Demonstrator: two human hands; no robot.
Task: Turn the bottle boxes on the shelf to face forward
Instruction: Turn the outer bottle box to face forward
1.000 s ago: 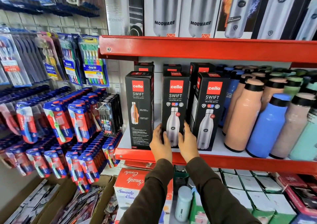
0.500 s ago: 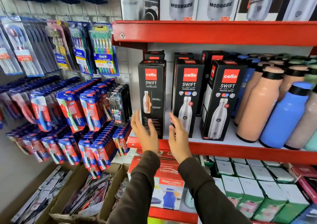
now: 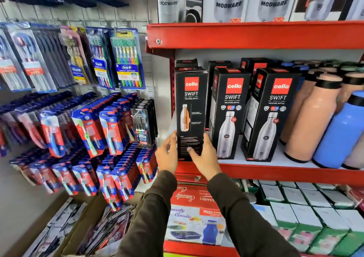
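Three black Cello Swift bottle boxes stand in a front row on the red shelf (image 3: pixel 275 173). The leftmost box (image 3: pixel 190 107) shows a side panel with a small orange cutaway bottle and fine print. The middle box (image 3: pixel 229 109) and the right box (image 3: pixel 272 111) show a large steel bottle picture. My left hand (image 3: pixel 167 154) presses the leftmost box's lower left edge. My right hand (image 3: pixel 204 156) grips its lower right edge, thumb across the panel. More black boxes stand behind the row.
Loose peach bottles (image 3: pixel 311 119) and a blue bottle (image 3: pixel 342 130) crowd the shelf's right side. Hanging toothbrush packs (image 3: pixel 110 126) fill the wall to the left. The red upper shelf (image 3: pixel 256 35) carries Modware boxes. Boxed goods (image 3: pixel 197 215) sit on the lower shelf.
Both hands left the middle box, moved left and closed on the leftmost box's lower edges. The view shifted left and closer.
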